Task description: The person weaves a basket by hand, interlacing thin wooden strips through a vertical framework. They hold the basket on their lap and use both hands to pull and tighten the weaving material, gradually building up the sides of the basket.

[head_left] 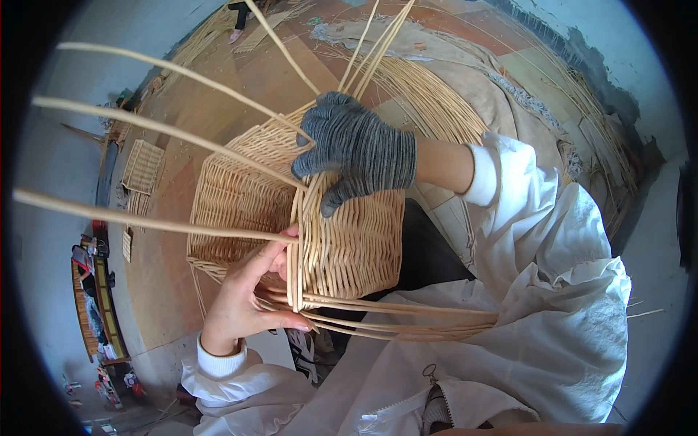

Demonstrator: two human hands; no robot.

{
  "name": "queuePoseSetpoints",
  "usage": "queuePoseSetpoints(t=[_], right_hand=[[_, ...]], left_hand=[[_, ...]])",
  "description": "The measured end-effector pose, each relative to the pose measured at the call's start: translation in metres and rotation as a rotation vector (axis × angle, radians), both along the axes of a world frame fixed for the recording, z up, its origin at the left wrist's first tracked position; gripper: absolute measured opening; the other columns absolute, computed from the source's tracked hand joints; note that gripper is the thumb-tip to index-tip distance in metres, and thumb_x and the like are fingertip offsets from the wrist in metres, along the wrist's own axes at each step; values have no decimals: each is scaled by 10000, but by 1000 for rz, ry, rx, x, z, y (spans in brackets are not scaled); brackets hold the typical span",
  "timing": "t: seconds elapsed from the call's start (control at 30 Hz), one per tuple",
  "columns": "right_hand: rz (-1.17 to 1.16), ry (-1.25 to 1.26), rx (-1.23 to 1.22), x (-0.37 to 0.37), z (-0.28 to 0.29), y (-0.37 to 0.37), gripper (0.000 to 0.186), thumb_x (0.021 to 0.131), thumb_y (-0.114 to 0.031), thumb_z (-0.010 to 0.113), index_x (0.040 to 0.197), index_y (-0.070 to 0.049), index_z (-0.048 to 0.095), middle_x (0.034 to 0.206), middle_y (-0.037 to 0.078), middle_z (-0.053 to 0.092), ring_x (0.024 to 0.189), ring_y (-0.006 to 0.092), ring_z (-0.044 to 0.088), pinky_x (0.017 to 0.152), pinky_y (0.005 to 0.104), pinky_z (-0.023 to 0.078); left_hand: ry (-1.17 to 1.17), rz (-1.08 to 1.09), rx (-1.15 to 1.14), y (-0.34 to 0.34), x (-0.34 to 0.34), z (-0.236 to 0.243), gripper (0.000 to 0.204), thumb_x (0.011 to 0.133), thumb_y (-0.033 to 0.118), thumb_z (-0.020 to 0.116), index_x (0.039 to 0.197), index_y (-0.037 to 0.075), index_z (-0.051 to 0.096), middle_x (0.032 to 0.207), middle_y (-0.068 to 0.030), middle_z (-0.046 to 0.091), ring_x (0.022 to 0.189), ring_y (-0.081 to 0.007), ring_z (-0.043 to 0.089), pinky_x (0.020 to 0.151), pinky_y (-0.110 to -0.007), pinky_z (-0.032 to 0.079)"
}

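A wicker basket (356, 247) of pale woven rods lies tilted in front of me, its hollow turned to the left. Long stakes (167, 129) stick out from its rim toward the upper left, and a bunch of rods (407, 320) runs from the lower rim corner to the right. My bare left hand (251, 291) is closed on the rim at the lower corner, thumb below, fingers partly inside. My right hand (356, 149), in a grey knitted glove, bends over the upper rim, its fingers curled round a stake there and its thumb against the woven side.
A long bundle of loose rods (429, 91) lies on the floor beyond my right hand, beside a crumpled beige cloth (465, 65). At the left are a flat woven piece (143, 167) and a wooden bench (91, 312) with things on it. Someone's foot (236, 35) shows at the top.
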State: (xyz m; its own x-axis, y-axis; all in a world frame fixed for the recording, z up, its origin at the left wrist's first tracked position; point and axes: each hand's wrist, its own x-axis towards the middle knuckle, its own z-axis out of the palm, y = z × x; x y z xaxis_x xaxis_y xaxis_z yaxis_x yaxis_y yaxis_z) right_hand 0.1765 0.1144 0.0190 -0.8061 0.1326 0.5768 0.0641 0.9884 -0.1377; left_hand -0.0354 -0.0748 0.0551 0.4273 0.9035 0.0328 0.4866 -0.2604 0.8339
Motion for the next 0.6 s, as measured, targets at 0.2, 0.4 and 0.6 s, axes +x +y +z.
queuePoseSetpoints(t=[0.2, 0.4, 0.6], right_hand=[[-362, -201, -57, 14, 22, -58, 495, 665, -527, 689, 972, -138, 672, 961, 81, 589, 927, 263, 566, 821, 388, 460], [-427, -484, -412, 62, 23, -121, 405, 701, -454, 690, 933, -123, 666, 948, 73, 590, 903, 241, 585, 768, 366, 499], [-88, -339, -423, 89, 9, -111, 359, 758, -442, 639, 914, -119, 653, 861, 66, 591, 826, 220, 605, 697, 348, 513]], left_hand=[[-58, 46, -36, -6, 1, -6, 1050, 536, 170, 874, 1416, 31, 319, 793, -21, 601, 723, -99, 573, 732, -241, 472], [-60, 54, 27, -7, -2, -7, 1017, 510, 144, 885, 1386, 26, 381, 723, -6, 577, 687, -87, 555, 691, -217, 462], [-127, 68, 85, -8, 2, -22, 973, 486, 180, 905, 1327, -11, 453, 672, 0, 564, 617, -76, 544, 615, -202, 460]])
